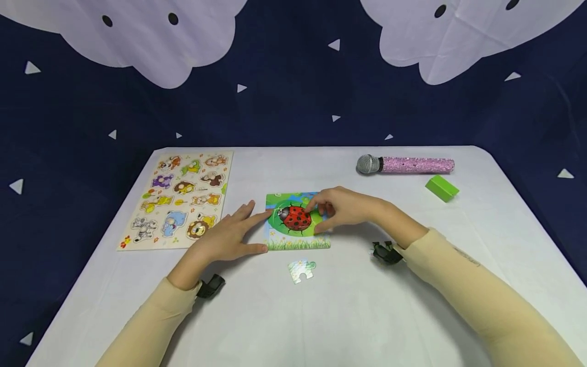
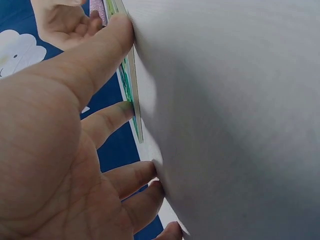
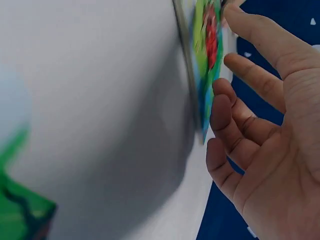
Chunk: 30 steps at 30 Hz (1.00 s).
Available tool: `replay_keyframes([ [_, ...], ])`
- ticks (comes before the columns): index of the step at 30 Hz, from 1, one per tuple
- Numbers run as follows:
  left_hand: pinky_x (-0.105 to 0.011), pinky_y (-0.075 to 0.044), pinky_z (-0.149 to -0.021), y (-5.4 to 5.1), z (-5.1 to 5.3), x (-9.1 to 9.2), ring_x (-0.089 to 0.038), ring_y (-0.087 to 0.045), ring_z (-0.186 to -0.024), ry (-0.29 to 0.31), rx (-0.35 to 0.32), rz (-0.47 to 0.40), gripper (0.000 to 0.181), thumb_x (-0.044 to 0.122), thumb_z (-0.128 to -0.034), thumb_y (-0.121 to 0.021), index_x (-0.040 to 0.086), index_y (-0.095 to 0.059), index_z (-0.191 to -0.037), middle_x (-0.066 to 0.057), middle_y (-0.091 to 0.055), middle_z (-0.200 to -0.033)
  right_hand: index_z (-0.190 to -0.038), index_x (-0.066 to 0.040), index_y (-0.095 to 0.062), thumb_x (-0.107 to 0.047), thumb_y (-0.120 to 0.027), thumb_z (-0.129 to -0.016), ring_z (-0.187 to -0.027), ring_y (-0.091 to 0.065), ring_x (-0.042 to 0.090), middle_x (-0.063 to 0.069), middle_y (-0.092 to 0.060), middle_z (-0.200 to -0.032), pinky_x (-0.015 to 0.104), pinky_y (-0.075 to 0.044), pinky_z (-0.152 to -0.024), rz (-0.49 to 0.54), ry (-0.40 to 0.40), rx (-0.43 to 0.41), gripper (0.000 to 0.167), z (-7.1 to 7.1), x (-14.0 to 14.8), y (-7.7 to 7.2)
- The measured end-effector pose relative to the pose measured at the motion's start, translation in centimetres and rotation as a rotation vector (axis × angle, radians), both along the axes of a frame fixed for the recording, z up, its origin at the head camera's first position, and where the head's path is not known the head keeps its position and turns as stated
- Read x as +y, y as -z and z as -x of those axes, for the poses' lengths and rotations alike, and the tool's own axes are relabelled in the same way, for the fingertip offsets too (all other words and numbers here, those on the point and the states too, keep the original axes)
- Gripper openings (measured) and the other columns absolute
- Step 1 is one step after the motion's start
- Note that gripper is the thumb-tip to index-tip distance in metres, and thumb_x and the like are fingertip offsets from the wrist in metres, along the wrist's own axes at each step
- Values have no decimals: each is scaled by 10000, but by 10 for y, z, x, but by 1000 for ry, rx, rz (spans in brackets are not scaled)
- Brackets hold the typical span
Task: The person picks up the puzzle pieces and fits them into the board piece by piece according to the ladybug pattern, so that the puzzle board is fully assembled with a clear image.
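Note:
A square ladybug picture puzzle point(image 1: 293, 240) lies flat mid-table. At its left edge, my left hand point(image 1: 229, 235) rests with fingers spread and straight; index finger and thumb touch the border. My right hand point(image 1: 346, 206) reaches over the puzzle's right side, index fingertip by the ladybug and thumb near the right edge, its other fingers loosely bent. In the right wrist view nothing shows pinched in this hand point(image 3: 270, 130). A loose jigsaw piece point(image 1: 300, 270), pale with a glare, lies just in front of the puzzle. The left wrist view shows the puzzle's edge point(image 2: 134, 92) side-on.
A board of animal pictures point(image 1: 217, 204) lies at the back left. At the back right are a pink glittery microphone point(image 1: 417, 165) and a green block point(image 1: 442, 188). Black wrist cameras point(image 1: 211, 286) hang under both sleeves. A dark patterned cloth point(image 1: 293, 117) stands behind the table.

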State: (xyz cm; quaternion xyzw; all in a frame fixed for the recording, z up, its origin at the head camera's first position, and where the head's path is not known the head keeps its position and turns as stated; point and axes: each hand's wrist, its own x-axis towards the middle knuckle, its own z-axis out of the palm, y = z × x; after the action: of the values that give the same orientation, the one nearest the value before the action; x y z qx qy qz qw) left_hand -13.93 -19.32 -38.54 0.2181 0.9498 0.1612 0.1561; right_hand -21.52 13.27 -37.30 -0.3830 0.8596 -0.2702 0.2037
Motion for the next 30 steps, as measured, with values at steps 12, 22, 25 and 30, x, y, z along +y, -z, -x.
replay_keyframes([
  [12, -755, -247, -1271, -2, 3, -1, -496, -190, -1645, -3, -1, 0, 849, 522, -985, -744, 271, -355, -1696, -251, -160, -1782, -1278, -178, -750, -342, -901, -884, -818, -619, 111, -100, -708, -910, 263, -534, -758, 42, -14, -40, 452, -49, -3, -9],
  [22, -771, -260, -1255, -1, 1, 0, -533, -228, -1621, 2, 14, 9, 830, 515, -988, -741, 261, -375, -1689, -262, -182, -1774, -1199, -271, -764, -403, -914, -852, -784, -549, 55, -133, -679, -893, 249, -457, -751, -56, -45, 46, 400, -79, -13, 1],
  [25, -768, -261, -1256, -2, 1, 1, -527, -223, -1625, 3, 13, 1, 835, 503, -986, -748, 248, -376, -1688, -271, -185, -1769, -1188, -269, -768, -400, -921, -843, -773, -544, 38, -139, -674, -889, 242, -460, -742, -73, -51, 53, 399, -85, -17, 1],
  [30, -763, -259, -1260, -2, -1, 2, -508, -211, -1636, 4, 9, -7, 840, 498, -983, -753, 242, -376, -1689, -273, -182, -1769, -1173, -263, -773, -377, -934, -831, -747, -521, 10, -146, -648, -868, 233, -463, -719, -94, -57, 60, 395, -89, -20, 4],
])
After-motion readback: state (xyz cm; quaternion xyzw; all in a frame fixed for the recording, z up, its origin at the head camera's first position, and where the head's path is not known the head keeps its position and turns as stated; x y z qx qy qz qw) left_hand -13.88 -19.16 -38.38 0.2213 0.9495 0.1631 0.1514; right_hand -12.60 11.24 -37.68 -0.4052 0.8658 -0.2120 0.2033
